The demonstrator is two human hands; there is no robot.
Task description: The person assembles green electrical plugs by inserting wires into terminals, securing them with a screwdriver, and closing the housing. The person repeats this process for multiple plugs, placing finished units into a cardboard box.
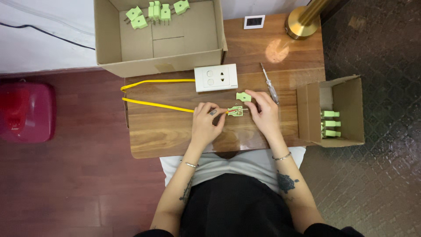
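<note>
On the wooden table (166, 131), my left hand (206, 123) pinches the end of a yellow cable (153, 105) where it enters an opened light-green plug base (236, 111). My right hand (264, 113) touches the right side of that plug base at its prongs. The plug's separate green cover (243, 96) lies just beyond it. A white wall socket (215, 77) sits further back, with the yellow cable running to its left side. A clear-handled screwdriver (269, 82) lies to the right of the socket.
A large open cardboard box (109, 39) at the back holds several green plugs (155, 12). A small cardboard box (351, 109) on its side at the right holds three more. A brass lamp base (301, 24), a small white device (254, 21) and a red object (26, 112) on the floor are around.
</note>
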